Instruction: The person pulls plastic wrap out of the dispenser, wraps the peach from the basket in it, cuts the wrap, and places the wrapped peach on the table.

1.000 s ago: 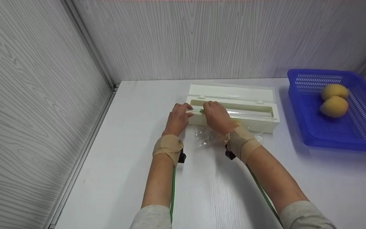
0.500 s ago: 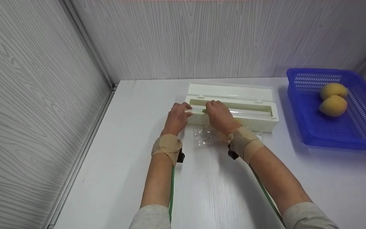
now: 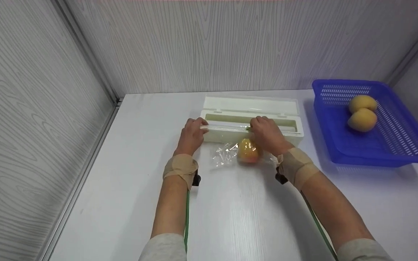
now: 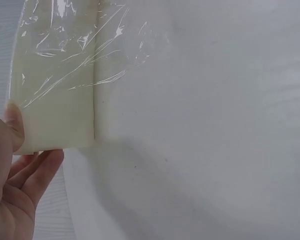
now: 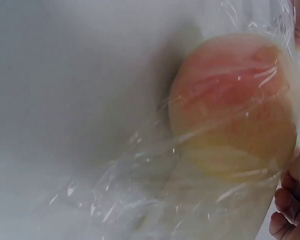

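Gripped the left end of the white box with the left hand, just left of centre in the head view, with thumb and fingers set around the corner. Pinched the green slider in the curled fingers of the right hand, right of centre, at the front upper edge of the box; could not see the full contact, partly hidden by the fingers. Located one yellow-and-red fruit on the table below centre, just in front of the box. Found this fruit under clear film, creased, spread to both sides and, at upper left of the left wrist view, draped down the front face of the box. Found the white roll lengthwise inside the box, with the lid folded back toward the top of the frame. Noted tan wraps around both wrists and pale grey sleeves at the bottom edge. Located the blue basket at the right of the frame, well apart from the hands, with two yellow fruits side by side inside. Observed wood-grain panels across the top and along the left.
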`<state>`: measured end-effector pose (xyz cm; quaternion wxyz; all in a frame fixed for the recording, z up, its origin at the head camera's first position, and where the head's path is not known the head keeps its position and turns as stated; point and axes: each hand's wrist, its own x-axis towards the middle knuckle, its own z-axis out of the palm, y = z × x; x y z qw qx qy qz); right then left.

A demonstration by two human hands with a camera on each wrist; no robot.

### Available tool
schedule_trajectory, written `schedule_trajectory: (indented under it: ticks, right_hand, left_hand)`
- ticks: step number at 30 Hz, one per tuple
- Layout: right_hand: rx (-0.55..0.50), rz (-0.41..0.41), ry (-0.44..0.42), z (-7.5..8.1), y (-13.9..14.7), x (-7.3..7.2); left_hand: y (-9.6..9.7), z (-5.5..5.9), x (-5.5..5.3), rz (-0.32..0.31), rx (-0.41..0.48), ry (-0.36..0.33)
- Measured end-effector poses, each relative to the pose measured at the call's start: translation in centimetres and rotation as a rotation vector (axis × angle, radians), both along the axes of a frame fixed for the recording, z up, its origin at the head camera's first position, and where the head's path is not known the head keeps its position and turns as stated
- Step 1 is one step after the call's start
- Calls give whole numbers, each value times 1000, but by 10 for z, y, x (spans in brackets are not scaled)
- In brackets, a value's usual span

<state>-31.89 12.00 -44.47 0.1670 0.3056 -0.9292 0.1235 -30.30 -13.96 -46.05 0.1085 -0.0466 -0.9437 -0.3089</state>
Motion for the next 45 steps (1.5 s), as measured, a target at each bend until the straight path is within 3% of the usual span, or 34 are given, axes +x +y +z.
schedule_trajectory:
  ticks: [7, 20, 31, 37, 45]
  right_hand:
    - [25, -17, -27, 0, 16, 3]
    - [-40, 5, 157, -8, 73, 8]
    - [-62, -42, 166, -9, 82, 11]
    - [-61, -95, 110, -10, 84, 14]
    - [-73, -247, -57, -11, 78, 23]
  left_hand:
    - [-4, -1, -1, -21, 11, -36]
    - [-4, -1, -5, -20, 22, -26]
    - [-4, -1, -5, -22, 14, -10]
    - [-4, -1, -5, -13, 43, -42]
    - [-7, -2, -4, -24, 58, -30]
